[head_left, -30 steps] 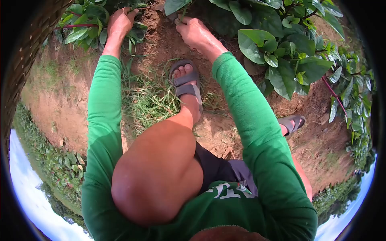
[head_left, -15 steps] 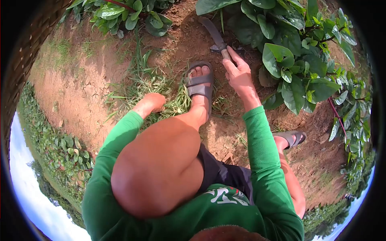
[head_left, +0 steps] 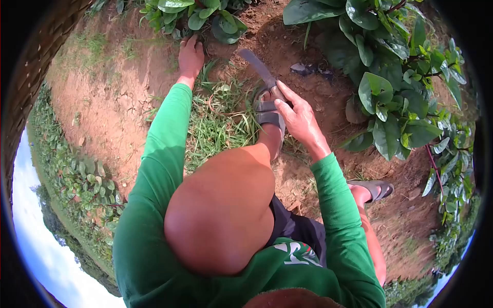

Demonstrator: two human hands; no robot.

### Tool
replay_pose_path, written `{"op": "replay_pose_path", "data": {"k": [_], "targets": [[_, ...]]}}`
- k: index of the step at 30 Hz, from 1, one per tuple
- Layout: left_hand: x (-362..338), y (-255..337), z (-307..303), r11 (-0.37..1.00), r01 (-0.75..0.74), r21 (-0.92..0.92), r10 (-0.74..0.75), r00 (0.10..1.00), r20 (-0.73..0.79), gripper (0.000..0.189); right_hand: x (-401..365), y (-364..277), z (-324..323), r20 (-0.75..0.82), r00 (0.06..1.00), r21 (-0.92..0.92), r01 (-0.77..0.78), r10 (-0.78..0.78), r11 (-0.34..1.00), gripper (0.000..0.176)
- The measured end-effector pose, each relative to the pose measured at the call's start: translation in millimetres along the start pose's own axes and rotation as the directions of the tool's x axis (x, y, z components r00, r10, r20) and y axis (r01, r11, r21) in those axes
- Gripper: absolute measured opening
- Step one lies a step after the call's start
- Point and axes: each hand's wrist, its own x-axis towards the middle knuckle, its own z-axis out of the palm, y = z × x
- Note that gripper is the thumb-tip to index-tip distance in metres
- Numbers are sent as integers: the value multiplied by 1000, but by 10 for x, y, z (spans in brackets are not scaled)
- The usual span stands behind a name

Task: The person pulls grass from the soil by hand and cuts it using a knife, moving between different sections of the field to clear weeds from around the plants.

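Observation:
My right hand (head_left: 300, 120) is closed round the handle of a curved knife (head_left: 258, 68), whose dark blade points up and left over the soil. Handle and hand are just above the sandal (head_left: 269, 117) on my left foot. Further up, my left hand (head_left: 190, 60) is stretched out to the ground at the foot of a leafy green plant (head_left: 205, 15). Its fingers look extended and slightly apart, with the tips close to the lowest leaves; nothing shows in them. Between the left arm and the sandal lies a patch of loose grass (head_left: 221, 115).
A large broad-leaved plant (head_left: 382, 97) spreads on the right. Dark plastic scraps (head_left: 308, 69) lie on the soil below it. My other sandalled foot (head_left: 372, 190) is planted at lower right. A woven brim (head_left: 38, 66) edges the view at left, above a row of plants (head_left: 87, 177).
My left hand has moved from the grass by my knee up to the plant's base, its arm now straightened. The knife in my right hand has come down and left, over the sandal.

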Motion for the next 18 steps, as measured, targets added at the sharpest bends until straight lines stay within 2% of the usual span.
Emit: {"op": "replay_pose_path", "data": {"k": [2, 5, 8, 10, 13, 14, 17, 18], "targets": [[152, -162, 49, 994, -74, 78, 86, 983, -164, 33, 147, -115, 78, 11, 999, -81, 45, -44, 996, 55], [230, -238, -31, 996, 83, 22, -84, 994, 63, 34, 485, -321, 300, 41, 996, -164, 87, -82, 983, 52], [242, -155, -127, 986, 168, -11, -166, 980, 110, 32, 911, -505, 547, 100, 990, -276, 122, -98, 953, 48], [213, -117, -125, 981, 192, -31, -189, 978, 91, 32, 1152, -569, 697, 142, 983, -302, 153, -115, 941, 47], [208, -134, -97, 978, 208, -21, -206, 975, 87, 33, 1505, -489, 998, 125, 991, -358, 88, -46, 930, 42], [202, -143, -81, 977, 211, -12, -210, 974, 89, 33, 1553, -482, 1024, 163, 987, -360, 64, -5, 931, 37], [173, -114, -108, 977, 205, -58, -200, 977, 80, 34, 1440, -422, 958, 167, 985, -295, 96, -48, 951, 34], [159, -98, -96, 970, 231, -78, -225, 971, 80, 34, 1336, -530, 858, 196, 980, -329, 48, 19, 943, 36]]}}
